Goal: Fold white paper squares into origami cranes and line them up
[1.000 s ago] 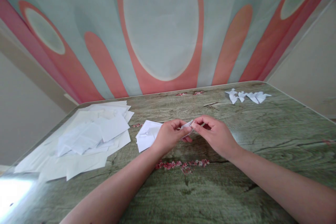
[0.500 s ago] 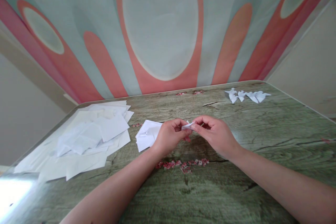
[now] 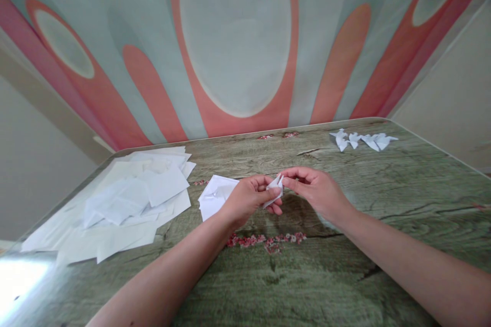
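Note:
A small folded piece of white paper [image 3: 274, 187] is held between my hands above the middle of the table. My left hand [image 3: 249, 196] pinches its lower left side between thumb and fingers. With thumb and fingertips, my right hand [image 3: 312, 187] grips a narrow point at its upper right. Partly behind my left wrist lie some white paper pieces [image 3: 215, 195] with folded edges. Several folded white paper birds [image 3: 362, 140] stand in a row at the far right of the table.
A wide, loose pile of white paper sheets [image 3: 126, 199] covers the left of the wood-patterned table [image 3: 291, 281]. Behind the far edge rises a wall with a pink and grey-green pattern [image 3: 245, 123].
The folded paper has turned more upright, showing a wider face and a raised point. My right fingers have shifted to its upper tip; my left hand still pinches it.

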